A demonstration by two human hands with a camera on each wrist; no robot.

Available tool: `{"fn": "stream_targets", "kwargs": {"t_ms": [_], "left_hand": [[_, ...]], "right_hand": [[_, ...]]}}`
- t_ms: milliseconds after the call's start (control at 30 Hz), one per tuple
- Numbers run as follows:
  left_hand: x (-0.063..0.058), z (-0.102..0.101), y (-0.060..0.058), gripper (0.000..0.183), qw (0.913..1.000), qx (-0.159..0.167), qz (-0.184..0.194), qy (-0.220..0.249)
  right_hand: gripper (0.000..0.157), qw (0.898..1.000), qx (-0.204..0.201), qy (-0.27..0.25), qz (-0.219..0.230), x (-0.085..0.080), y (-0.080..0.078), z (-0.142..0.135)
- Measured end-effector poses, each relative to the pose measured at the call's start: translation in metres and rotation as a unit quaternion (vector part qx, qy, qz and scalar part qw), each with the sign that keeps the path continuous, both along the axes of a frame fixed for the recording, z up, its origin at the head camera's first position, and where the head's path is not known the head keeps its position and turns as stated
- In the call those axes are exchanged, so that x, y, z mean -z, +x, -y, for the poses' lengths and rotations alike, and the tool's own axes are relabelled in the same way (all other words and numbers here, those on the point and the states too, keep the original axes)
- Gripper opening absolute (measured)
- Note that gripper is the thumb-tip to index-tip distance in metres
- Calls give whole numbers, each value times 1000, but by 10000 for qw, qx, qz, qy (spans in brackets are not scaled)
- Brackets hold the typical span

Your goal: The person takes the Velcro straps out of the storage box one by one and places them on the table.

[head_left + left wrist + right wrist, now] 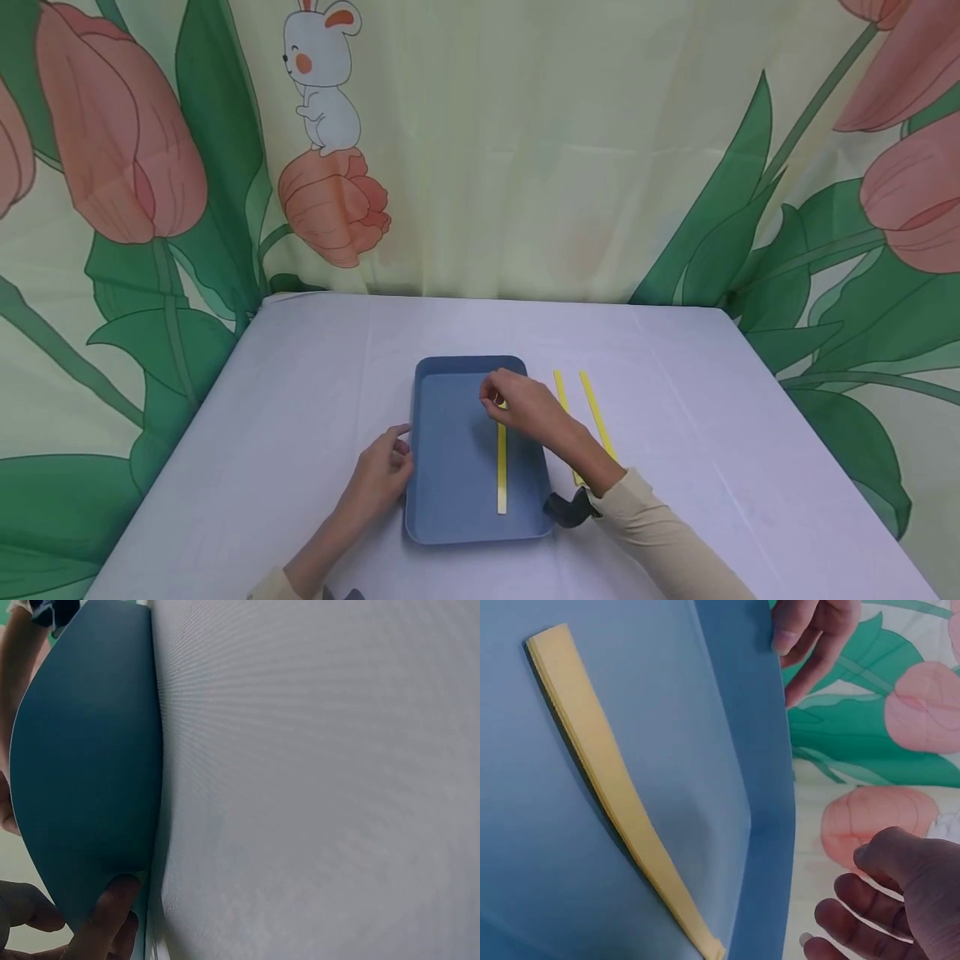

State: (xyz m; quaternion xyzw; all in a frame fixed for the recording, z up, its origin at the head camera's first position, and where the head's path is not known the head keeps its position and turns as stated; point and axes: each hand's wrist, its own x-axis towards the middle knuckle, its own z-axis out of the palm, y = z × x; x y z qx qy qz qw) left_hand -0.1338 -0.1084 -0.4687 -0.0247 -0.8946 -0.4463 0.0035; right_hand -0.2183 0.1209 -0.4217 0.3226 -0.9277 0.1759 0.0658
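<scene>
A blue-grey rectangular tray (450,500) lies on the table, with a narrow yellow strip (502,475) lengthwise inside it. Close up in the right wrist view, this strip (604,757) shows layered edges. My left hand (384,471) is at the tray's left side; in the left wrist view a fingertip (124,889) touches the outer wall. Over the tray, near the strip's far end, is my right hand (528,407). Its loosely bent fingers (870,904) hold nothing in the right wrist view, thumb and fingertips apart.
Right of the tray, two more yellow strips (595,408) lie on the white tablecloth (690,417), partly hidden by my right forearm. A black wrist mount (572,508) overlaps the tray's near right edge. Behind the table hangs a tulip-print curtain (510,150).
</scene>
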Motion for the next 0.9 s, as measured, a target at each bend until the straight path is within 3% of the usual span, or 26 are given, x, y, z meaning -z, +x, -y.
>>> {"fn": "stream_targets", "kwargs": {"t_ms": [167,400,633,900], "left_hand": [[0,0,0,44,10000,7,-22,-23],[0,1,0,44,10000,8,-33,-22],[-1,0,-2,44,9999,-50,33,-119],[0,1,0,44,10000,7,39,-45]], "right_hand": [[15,9969,-181,762,15,2,0,-1],[25,9816,-678,1779,172,4,6,-4],[21,9793,-709,1864,342,8,6,-5],[17,9797,-932,1767,160,19,4,-7]]}}
